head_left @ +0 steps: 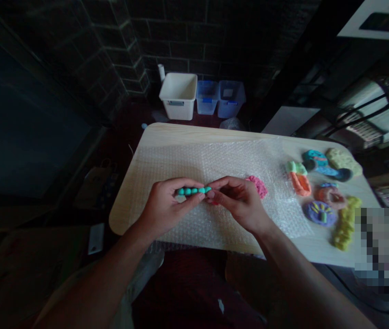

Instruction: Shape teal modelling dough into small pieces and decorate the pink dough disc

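Between both hands is a teal-green strip of small rounded lumps [190, 191], which looks like modelling clay. My left hand [167, 201] is closed on its left part, thumb below and fingers above. My right hand [238, 201] pinches its right end with thumb and fingertips. A pink, bumpy clay piece [258, 186] lies on the bubble wrap [170, 160] behind my right hand, partly hidden by it. A bit of red-pink material [215, 202] shows below my right fingertips; what it belongs to is hidden.
Coloured clay shapes crowd the table's right side: an orange and green piece [300, 183], a blue one [327, 167], a purple disc [321, 214] and a yellow strip [347, 224]. Beyond the table [156, 132] stand a white bin [180, 107] and two clear-blue boxes [230, 107].
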### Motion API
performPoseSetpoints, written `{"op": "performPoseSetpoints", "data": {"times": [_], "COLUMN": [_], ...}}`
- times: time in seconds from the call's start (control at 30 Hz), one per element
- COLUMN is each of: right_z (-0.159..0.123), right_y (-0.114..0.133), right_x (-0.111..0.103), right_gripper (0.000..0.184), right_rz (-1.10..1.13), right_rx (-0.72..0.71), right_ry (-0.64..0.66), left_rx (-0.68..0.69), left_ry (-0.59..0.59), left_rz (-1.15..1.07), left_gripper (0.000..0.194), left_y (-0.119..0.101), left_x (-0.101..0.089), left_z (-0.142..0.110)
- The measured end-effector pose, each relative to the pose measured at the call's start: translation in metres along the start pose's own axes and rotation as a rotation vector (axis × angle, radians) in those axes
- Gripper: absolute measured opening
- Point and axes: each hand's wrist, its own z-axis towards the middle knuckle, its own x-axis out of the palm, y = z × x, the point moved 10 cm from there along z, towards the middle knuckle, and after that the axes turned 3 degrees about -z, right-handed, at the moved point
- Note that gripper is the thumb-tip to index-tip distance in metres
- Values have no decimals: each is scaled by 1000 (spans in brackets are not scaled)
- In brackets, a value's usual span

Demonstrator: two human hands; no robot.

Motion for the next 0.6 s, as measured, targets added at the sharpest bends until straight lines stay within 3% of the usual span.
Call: {"op": "performPoseSetpoints", "data": {"times": [0.6], "right_z": [-1], "right_y": [8], "right_x": [1], "right_gripper": [17], "right_rz": [-22], "right_rx": [-53], "right_ry": [-29], "left_rx": [16], "left_ry": [-27], "left_rz": [-21], "left_gripper": [16], "left_y": [0], "left_x": [-2], "left_z": [-2]}}
